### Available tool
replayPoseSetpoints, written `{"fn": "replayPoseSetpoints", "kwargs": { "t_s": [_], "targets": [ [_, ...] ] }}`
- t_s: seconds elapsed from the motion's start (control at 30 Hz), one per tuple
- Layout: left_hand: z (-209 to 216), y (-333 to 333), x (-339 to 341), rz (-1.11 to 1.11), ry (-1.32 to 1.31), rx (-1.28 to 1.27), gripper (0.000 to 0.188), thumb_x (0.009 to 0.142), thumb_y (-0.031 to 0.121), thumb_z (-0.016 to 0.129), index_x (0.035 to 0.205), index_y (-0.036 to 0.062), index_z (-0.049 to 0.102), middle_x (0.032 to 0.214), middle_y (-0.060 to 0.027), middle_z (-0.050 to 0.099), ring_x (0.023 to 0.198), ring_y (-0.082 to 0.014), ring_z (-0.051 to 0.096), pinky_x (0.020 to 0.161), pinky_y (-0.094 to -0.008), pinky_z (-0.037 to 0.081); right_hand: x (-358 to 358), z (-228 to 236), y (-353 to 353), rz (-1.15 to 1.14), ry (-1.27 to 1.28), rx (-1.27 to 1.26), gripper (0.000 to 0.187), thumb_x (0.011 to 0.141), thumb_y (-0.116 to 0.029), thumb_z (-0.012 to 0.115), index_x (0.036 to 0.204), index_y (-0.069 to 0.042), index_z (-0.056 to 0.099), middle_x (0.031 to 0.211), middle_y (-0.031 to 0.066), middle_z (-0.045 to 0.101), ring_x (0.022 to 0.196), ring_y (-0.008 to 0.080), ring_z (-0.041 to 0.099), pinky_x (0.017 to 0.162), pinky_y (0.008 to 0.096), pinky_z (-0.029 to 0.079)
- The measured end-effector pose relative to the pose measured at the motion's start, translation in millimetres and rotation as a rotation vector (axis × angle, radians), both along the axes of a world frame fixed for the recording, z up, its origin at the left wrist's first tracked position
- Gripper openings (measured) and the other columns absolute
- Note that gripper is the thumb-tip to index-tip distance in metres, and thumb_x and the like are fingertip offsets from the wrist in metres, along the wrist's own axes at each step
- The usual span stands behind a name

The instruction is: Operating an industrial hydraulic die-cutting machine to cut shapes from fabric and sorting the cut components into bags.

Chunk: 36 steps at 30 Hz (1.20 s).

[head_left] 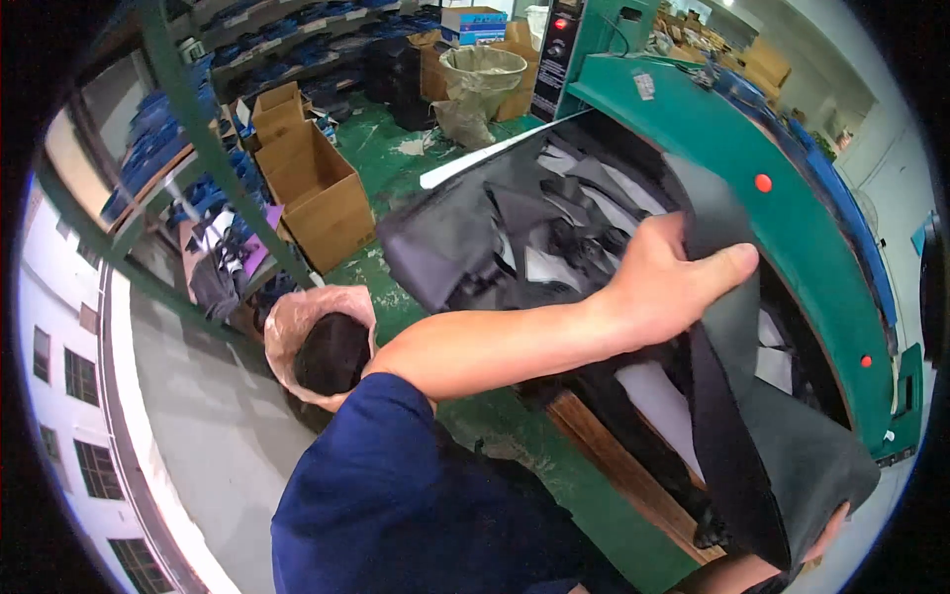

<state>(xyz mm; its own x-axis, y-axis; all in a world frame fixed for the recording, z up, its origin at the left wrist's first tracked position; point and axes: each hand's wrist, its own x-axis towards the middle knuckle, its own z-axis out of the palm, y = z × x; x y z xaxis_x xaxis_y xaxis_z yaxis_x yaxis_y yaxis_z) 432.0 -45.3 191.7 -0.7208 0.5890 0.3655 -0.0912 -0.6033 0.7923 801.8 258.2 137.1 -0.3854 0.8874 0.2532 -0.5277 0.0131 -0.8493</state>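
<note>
A long, flexible dark grey sheet [737, 346], like leather or coated fabric, hangs between my two hands with a black underside. My left hand [665, 282] reaches across from the left and is closed on the sheet's upper part, thumb stretched along it, the other fingers partly hidden. At the lower right my right hand [829, 533] grips the sheet's near end, mostly covered by it. Beneath lies a heap of black and grey scraps [564, 218], with some pale pieces among them, alongside the green machine.
The green machine [683, 109] with red buttons [763, 183] curves along the right. Wooden boards [614, 465] lie below the heap. A brown sack [287, 337], an open cardboard box [322, 203] and a shelf frame [188, 99] stand left; a bagged bin [482, 79] stands behind.
</note>
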Motion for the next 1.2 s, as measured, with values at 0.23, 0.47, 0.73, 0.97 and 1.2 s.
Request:
{"fn": "replayPoseSetpoints", "kwargs": {
  "t_s": [0.23,0.47,0.73,0.97,1.2],
  "targets": [
    [16.4,-49.4,-132.1,-0.101,0.158,0.183,0.029,0.089,0.018,0.069,0.105,-0.0046,0.062,0.096,-0.0061,0.068,0.084,-0.0105,0.06,0.075,-0.0275,0.051,-132.8,35.0,-138.0,-0.03,-0.052,-0.002,0.052,0.094,-0.03,0.049,0.135,0.001,0.047,0.136,0.0173,0.051,0.122,0.029,0.052,0.105,0.0432,0.041],
    [35.6,-103.8,-224.3,-0.056,0.187,0.132,0.023,0.088,0.018,0.069,0.098,-0.0025,0.065,0.092,-0.006,0.068,0.081,-0.0102,0.061,0.073,-0.027,0.052,-200.0,43.9,-155.8,0.027,-0.014,0.004,0.052,0.094,-0.03,0.048,0.136,0.001,0.046,0.136,0.0174,0.051,0.122,0.029,0.052,0.105,0.0429,0.041],
    [21.5,-121.1,-342.0,-0.041,0.131,0.089,0.017,0.088,0.017,0.068,0.093,0.0009,0.067,0.086,-0.0041,0.068,0.075,-0.01,0.062,0.069,-0.0262,0.051,-324.7,23.5,-228.6,-0.026,0.047,-0.092,0.052,0.095,-0.03,0.048,0.136,0.0,0.046,0.136,0.0175,0.05,0.122,0.0291,0.052,0.105,0.0425,0.041],
    [4.8,-142.4,-474.6,-0.065,0.052,0.096,0.015,0.085,0.013,0.065,0.08,-0.002,0.065,0.076,-0.0021,0.065,0.069,-0.0091,0.058,0.062,-0.0263,0.047,-441.8,-3.8,-298.0,-0.074,-0.057,-0.249,0.052,0.095,-0.03,0.047,0.137,0.0,0.045,0.136,0.0175,0.05,0.122,0.0292,0.052,0.105,0.0422,0.041],
    [-12.4,-215.5,-604.3,0.048,0.041,0.136,0.018,0.086,0.016,0.065,0.082,-0.0016,0.067,0.074,-0.0023,0.065,0.067,-0.0082,0.058,0.059,-0.0247,0.046,-600.0,25.1,-397.1,0.006,-0.128,-0.238,0.052,0.095,-0.031,0.046,0.137,-0.001,0.045,0.136,0.0176,0.05,0.122,0.0292,0.052,0.106,0.0419,0.04]
  ]
}}
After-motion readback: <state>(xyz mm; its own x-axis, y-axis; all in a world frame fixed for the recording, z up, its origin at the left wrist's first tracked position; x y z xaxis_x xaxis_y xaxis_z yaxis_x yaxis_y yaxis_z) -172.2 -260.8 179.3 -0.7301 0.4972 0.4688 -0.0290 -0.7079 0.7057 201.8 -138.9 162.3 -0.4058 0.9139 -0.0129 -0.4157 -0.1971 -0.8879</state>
